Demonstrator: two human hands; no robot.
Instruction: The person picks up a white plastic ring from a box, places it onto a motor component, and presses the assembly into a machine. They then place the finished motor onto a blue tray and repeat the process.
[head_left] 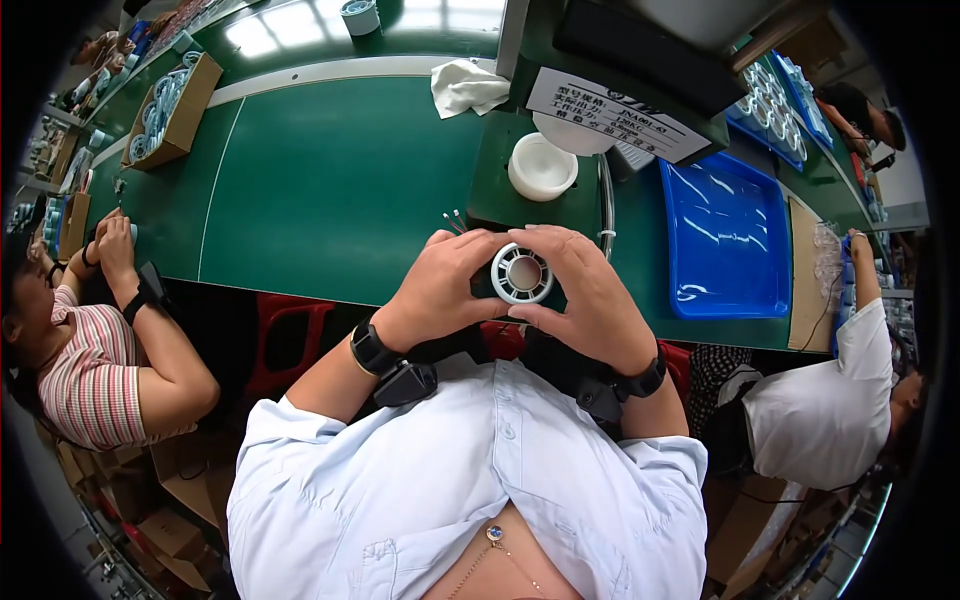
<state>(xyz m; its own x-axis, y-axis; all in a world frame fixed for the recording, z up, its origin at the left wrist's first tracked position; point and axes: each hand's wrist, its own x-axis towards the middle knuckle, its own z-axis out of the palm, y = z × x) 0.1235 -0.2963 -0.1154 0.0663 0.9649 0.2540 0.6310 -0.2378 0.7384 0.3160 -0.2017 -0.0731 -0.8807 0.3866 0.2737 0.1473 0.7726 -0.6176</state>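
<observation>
A round white slotted housing [522,275] with a brownish disc in its middle is held between both hands, at the near edge of the green table. My left hand [447,278] curls round its left side, thumb along the near rim. On the opposite side my right hand [580,285] grips it with fingers over the far rim and thumb at the near one. Thin wires [456,221] with small white ends stick up behind my left fingers. Just beyond my hands, a white round cup-like fixture [543,168] sits on the machine's green base.
A dark machine head [620,95] with a label overhangs the fixture. To its right lies a blue tray [728,240]; to its left, a white cloth [468,88]. A cardboard box [175,110] of pale blue parts stands far left. Co-workers [115,350] sit on either side.
</observation>
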